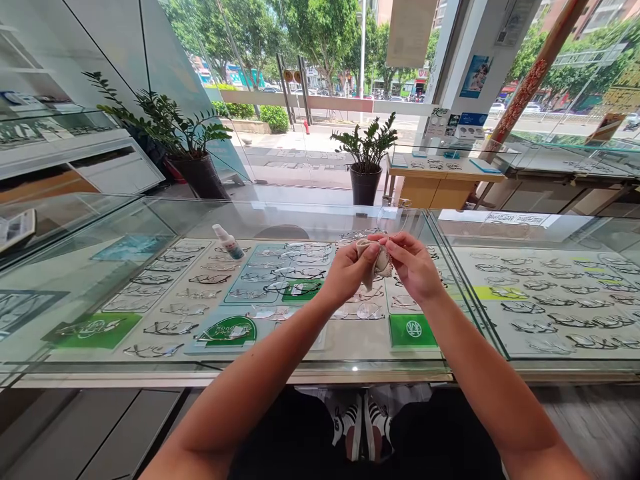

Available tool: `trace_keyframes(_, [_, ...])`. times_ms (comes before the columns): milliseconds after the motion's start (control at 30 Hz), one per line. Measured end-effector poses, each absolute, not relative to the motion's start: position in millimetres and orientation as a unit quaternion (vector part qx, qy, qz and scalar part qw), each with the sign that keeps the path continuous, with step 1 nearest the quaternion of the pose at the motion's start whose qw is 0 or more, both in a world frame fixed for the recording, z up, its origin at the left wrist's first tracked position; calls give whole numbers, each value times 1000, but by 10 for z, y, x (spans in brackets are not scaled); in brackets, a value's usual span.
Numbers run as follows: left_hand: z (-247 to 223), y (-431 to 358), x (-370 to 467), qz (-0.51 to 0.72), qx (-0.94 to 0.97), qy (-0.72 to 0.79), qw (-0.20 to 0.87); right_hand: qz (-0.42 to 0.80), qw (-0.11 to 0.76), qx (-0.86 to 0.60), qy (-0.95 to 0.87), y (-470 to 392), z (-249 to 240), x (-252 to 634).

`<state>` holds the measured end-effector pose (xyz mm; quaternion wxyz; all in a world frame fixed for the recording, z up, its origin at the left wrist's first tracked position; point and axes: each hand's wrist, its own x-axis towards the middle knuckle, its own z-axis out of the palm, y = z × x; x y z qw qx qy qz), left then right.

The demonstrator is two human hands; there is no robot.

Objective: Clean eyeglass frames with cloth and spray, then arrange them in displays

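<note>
A crumpled beige cleaning cloth [381, 262] is pinched in my left hand [353, 265], with the thumb lying over it. My right hand [414, 265] is closed close beside it, fingertips together at the cloth's upper edge. Just beyond the fingers shows the faint thin rim of a pair of eyeglasses [395, 215], which my right hand appears to grip; the fingers hide much of it. Both hands are above the glass display counter [350, 369]. To their left, a white spray bottle [229, 243] stands on the glass.
Under the glass lie rows of eyeglass frames [173, 327] and green cards [413, 331]. A second glass case [550, 365] adjoins at the right. Potted plants [366, 183] stand behind the counter, before a large window. A wooden display table [440, 190] is at the back right.
</note>
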<state>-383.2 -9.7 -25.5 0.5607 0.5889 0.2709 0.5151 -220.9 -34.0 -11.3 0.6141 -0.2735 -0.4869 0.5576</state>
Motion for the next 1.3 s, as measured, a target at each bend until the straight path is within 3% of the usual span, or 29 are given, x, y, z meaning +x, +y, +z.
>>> trace_keyframes(267, [-256,-94,-3817,508,528,263,628,528,624,-286,-501,-345,-132,-2225])
trace_keyframes(1300, [-273,-109,-3910,423,612,208,635,594,619,-289,-425,-318,-118,-2193])
